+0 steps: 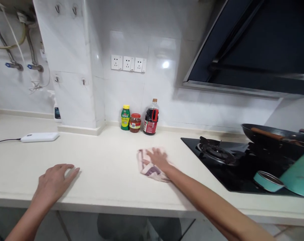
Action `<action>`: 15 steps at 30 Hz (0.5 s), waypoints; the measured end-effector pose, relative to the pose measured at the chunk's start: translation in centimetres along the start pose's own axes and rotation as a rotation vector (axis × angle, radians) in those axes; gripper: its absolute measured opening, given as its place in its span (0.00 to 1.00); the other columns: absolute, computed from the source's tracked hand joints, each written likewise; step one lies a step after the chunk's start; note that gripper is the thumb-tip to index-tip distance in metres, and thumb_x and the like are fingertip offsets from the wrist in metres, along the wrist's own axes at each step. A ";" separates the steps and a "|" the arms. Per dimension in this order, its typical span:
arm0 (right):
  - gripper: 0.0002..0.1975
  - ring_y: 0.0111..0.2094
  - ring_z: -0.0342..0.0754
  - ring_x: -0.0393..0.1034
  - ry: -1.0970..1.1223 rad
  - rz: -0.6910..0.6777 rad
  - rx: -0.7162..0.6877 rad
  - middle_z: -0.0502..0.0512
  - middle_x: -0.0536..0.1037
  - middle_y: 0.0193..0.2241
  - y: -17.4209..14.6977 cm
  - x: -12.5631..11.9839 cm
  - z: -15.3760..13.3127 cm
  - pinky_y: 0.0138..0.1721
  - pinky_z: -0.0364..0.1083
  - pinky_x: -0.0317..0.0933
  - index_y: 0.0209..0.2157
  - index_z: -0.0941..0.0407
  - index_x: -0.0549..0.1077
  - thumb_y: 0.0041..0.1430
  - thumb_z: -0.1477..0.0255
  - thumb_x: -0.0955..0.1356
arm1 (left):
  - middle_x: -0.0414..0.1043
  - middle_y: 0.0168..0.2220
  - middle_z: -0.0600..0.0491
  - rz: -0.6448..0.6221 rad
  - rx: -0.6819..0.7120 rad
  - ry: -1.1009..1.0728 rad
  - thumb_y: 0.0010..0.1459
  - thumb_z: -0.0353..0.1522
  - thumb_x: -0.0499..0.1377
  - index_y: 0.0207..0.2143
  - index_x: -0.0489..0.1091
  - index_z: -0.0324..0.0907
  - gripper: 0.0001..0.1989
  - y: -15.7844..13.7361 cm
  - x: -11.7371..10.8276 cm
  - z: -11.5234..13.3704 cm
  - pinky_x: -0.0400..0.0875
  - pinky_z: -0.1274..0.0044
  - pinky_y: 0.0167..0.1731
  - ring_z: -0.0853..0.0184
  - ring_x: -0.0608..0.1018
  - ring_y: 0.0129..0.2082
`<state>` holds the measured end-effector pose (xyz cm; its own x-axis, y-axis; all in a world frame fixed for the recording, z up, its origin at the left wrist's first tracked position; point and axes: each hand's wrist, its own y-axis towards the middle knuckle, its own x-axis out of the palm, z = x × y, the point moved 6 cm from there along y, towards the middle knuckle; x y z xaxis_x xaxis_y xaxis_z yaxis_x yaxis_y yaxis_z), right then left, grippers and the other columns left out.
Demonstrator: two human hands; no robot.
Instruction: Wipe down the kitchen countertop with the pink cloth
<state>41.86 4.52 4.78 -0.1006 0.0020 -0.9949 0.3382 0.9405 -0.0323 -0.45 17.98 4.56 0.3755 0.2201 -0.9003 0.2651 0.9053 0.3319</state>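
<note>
My right hand [158, 159] presses a pale pink cloth [153, 171] with purple patches onto the white countertop [104, 167]. Crumpled folds of the cloth spread around the fingers, which are slightly blurred. At the left, my left hand [54, 182] hovers at or rests on the counter near its front edge. Its fingers are curved and the thumb stands apart, with nothing between them; whether the fingertips touch the surface I cannot tell.
Against the wall stand a green bottle [125, 117], a red-lidded jar [135, 123] and a dark sauce bottle [151, 120]. A black gas stove [232, 177] with a wok [287, 134] and teal containers [269, 181] lies right. A white corded device [40, 137] sits left.
</note>
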 end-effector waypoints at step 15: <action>0.30 0.73 0.55 0.37 0.310 -0.080 -0.819 0.50 0.48 0.73 -9.1 0.7 -13.0 0.72 0.62 0.33 0.68 0.42 0.61 0.70 0.49 0.64 | 0.71 0.61 0.41 -0.083 -0.085 0.025 0.65 0.51 0.43 0.51 0.76 0.42 0.32 -0.1 -1.3 0.4 0.63 0.55 0.60 0.46 0.69 0.63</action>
<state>26.58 0.38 5.60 -0.3855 -0.0945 -0.9179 -0.4462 0.8898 0.0958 -0.62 17.52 5.77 0.3329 0.1510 -0.9308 0.2173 0.9482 0.2315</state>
